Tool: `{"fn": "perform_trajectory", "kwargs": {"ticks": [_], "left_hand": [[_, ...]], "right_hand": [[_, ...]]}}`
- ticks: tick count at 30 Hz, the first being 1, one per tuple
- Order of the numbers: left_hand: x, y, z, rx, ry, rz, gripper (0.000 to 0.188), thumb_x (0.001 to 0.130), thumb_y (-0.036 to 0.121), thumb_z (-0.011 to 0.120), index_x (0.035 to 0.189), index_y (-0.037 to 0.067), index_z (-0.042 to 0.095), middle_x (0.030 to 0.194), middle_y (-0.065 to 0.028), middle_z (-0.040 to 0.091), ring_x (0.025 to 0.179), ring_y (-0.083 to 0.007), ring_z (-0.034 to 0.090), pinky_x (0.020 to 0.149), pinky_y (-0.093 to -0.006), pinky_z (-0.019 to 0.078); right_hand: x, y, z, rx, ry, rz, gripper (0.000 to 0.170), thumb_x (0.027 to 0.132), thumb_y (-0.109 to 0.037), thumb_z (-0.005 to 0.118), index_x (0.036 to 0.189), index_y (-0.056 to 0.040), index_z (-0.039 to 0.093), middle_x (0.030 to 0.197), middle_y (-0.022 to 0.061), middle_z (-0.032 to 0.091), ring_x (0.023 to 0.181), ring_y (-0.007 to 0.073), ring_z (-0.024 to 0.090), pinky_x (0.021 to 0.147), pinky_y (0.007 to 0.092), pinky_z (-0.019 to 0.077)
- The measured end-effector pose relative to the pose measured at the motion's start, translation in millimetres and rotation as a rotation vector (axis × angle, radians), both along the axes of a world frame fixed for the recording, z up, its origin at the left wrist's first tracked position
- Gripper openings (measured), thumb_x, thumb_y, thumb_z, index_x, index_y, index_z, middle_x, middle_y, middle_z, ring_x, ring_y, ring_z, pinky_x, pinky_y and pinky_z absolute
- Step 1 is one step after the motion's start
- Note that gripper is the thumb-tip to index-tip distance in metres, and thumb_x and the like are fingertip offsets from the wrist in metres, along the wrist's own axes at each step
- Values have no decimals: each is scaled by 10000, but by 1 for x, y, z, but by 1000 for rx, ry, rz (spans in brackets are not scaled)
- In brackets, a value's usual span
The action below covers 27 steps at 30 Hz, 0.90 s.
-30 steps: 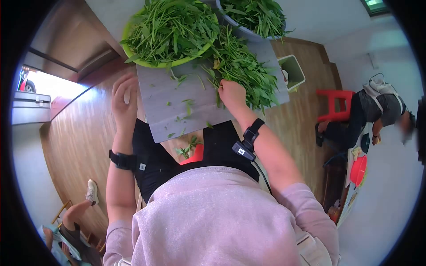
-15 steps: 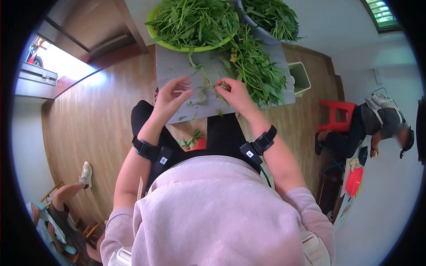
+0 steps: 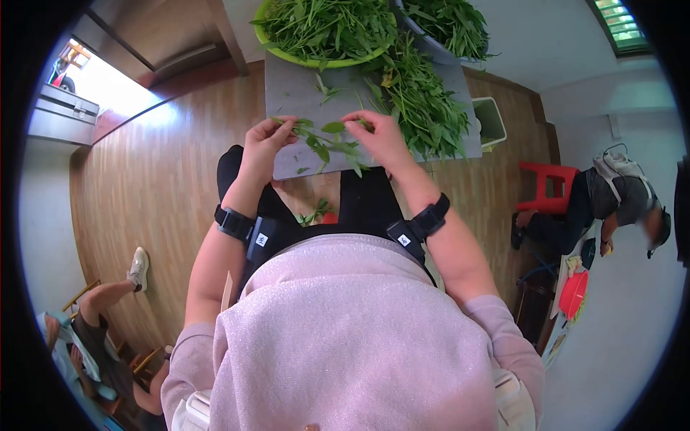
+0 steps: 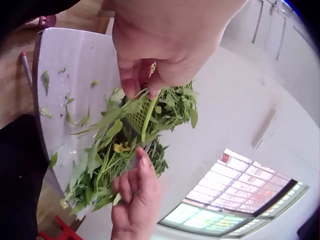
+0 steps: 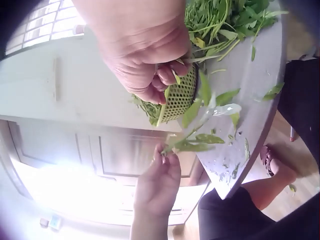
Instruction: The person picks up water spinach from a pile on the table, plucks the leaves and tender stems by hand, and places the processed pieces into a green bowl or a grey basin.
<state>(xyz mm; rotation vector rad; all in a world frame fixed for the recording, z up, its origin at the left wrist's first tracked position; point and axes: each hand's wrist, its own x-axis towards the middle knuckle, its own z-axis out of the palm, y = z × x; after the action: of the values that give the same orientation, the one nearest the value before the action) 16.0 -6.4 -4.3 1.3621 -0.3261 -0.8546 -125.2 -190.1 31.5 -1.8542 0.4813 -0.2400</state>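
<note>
In the upper middle of the head view, the left hand (image 3: 267,144) pinches one end of a leafy sprig (image 3: 318,149), which lies between the hands, its long axis slanting from those fingertips toward the lower right. The right hand (image 3: 379,141) is farther from that pinched end, its fingers curled about a bit of stem (image 5: 176,77). Beyond are the table (image 3: 296,90), the pile (image 3: 428,111) right of the right hand, and the basket (image 3: 327,63) at the top.
</note>
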Motion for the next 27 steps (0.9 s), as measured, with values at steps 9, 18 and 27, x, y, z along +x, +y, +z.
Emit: {"fn": "perform_trajectory", "kwargs": {"ticks": [9, 18, 27], "left_hand": [[15, 26, -9, -254, 288, 132, 217, 915, 102, 545, 1085, -27, 584, 974, -63, 595, 832, -111, 555, 770, -240, 475], [17, 36, -3, -418, 300, 49, 203, 927, 83, 509, 1095, -8, 576, 972, -60, 597, 862, -122, 564, 788, -255, 459], [7, 27, -2, -436, 324, 18, 192, 926, 80, 510, 1083, -5, 581, 964, -61, 607, 877, -130, 577, 786, -253, 467]], "right_hand": [[-12, 2, 5, -46, -85, -1, 167, 844, -165, 627, 922, -23, 666, 656, -51, 536, 599, 42, 420, 546, 212, 335], [-9, -2, 26, 391, 106, -36, 205, 893, -213, 585, 957, -47, 687, 564, -105, 378, 484, 11, 276, 449, 181, 210], [0, 28, 16, 386, 179, 277, 242, 855, -229, 646, 995, -35, 683, 832, -24, 632, 736, 31, 506, 654, 181, 395]]}}
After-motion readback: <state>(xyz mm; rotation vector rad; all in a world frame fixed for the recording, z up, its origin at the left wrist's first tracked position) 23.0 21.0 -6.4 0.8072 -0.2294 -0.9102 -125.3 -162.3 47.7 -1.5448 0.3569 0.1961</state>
